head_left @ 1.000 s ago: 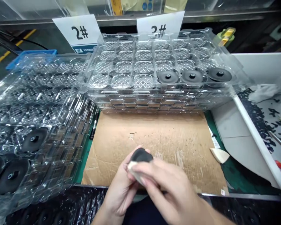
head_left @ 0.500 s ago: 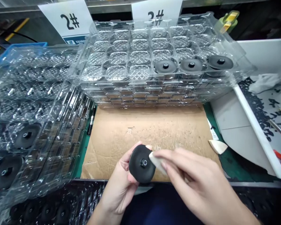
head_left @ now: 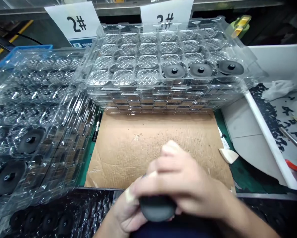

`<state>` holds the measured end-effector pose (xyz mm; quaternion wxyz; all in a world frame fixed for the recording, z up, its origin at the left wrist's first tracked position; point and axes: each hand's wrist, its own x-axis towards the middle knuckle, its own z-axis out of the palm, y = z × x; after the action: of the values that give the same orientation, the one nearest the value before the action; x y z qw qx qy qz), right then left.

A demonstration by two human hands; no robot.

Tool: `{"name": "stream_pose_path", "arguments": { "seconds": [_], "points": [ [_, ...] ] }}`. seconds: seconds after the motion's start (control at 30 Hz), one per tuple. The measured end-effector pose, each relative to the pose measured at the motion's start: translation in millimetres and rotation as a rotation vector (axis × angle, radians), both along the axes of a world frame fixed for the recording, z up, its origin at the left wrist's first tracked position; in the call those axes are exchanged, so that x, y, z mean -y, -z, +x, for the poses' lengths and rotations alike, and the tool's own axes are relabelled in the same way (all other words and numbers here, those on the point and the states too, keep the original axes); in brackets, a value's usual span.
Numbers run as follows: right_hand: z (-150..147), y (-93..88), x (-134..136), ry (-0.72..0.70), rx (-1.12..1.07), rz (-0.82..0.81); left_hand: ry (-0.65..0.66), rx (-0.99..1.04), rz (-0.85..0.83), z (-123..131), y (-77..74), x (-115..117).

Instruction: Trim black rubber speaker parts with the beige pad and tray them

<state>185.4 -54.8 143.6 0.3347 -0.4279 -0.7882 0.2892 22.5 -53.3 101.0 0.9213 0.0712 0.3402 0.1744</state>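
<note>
My left hand cups a round black disc part from below, near the lower edge of the view. My right hand lies over the top of the disc with its fingers curled across it; a small whitish piece seen earlier in these fingers is hidden, and the hand is blurred. Both hands hover over the front edge of a brown cardboard sheet. A stack of clear plastic trays stands behind the cardboard, and three black discs sit in its near right pockets.
Another stack of clear trays on the left holds black discs in its near pockets. Paper signs "2#" and "3#" stand at the back. A white bin with scraps sits right; a white wedge lies beside the cardboard.
The disc was turned face up between the hands half a second ago. It has dropped lower toward me, and my right hand has closed over the top of it.
</note>
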Motion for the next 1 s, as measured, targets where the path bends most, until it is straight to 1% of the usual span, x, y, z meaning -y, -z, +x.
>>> {"name": "stream_pose_path", "arguments": {
  "seconds": [0.03,0.07,0.1,0.13,0.17,0.2,0.27,0.33,0.4,0.47,0.53,0.6,0.67,0.73,0.9,0.97,1.0],
  "points": [
    [4,6.7,0,0.088,-0.054,-0.068,0.039,0.054,-0.020,-1,-0.3,0],
    [9,15.3,1,0.216,-0.095,-0.145,0.064,0.116,-0.035,-2,-0.7,-1],
    [14,25.7,3,0.344,-0.116,-0.235,0.069,0.170,-0.045,-3,-1.1,-2],
    [18,37.5,6,0.440,-0.116,-0.314,0.056,0.210,-0.047,-4,-1.5,-2],
    [21,50.4,11,0.484,-0.095,-0.375,0.042,0.239,-0.044,-6,-1.6,-3],
    [23,64.0,17,0.496,-0.060,-0.412,0.028,0.255,-0.038,-7,-1.3,-3],
    [20,90.7,32,0.522,0.036,-0.406,0.000,0.255,-0.018,-8,0.3,-2],
    [11,113.3,48,0.614,0.114,-0.352,-0.043,0.243,0.008,-9,3.1,-1],
    [1,129.1,60,0.683,0.151,-0.316,-0.080,0.211,0.016,-10,6.1,1],
    [-7,138.1,64,0.697,0.170,-0.292,-0.125,0.185,0.003,-11,8.2,4],
    [-9,141.0,61,0.697,0.171,-0.276,-0.176,0.170,-0.005,-11,9.0,6],
    [-7,138.1,55,0.705,0.157,-0.266,-0.214,0.153,0.011,-12,8.8,8],
    [-4,130.5,51,0.705,0.121,-0.257,-0.236,0.124,0.037,-13,8.3,11],
    [-5,121.9,53,0.684,0.075,-0.249,-0.257,0.095,0.064,-15,8.1,14],
    [-14,112.6,68,0.492,0.010,-0.265,-0.298,0.027,0.127,-15,8.6,20],
    [-11,102.9,66,0.496,-0.001,-0.273,-0.286,0.017,0.164,-13,7.3,21],
    [-10,93.6,64,0.535,-0.012,-0.266,-0.278,0.012,0.185,-11,6.2,22]
  ]
}}
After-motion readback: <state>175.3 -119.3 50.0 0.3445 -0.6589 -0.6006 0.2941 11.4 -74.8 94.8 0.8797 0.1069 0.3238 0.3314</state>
